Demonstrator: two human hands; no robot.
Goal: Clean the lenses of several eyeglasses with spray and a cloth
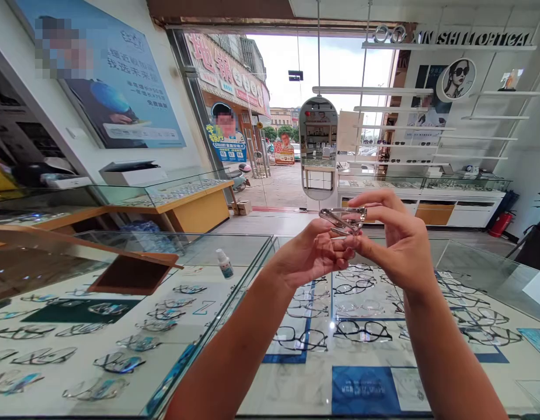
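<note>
A pair of eyeglasses (343, 219) with a clear, shiny frame is held up in front of me, above the glass display counter. My left hand (316, 252) grips its left side, fingers curled beneath it. On the other side, my right hand (394, 236) pinches the frame between thumb and fingers. The frame is seen nearly edge-on, so its lenses and temples are hard to make out. Below both hands, rows of glasses (361, 331) lie inside the counter.
A small white spray bottle (225, 263) stands on the glass counter to the left. Near it is a brown-framed tilted mirror (133, 273). An oval mirror (319, 146) hangs ahead by the doorway. A red fire extinguisher (501, 223) stands at the right wall.
</note>
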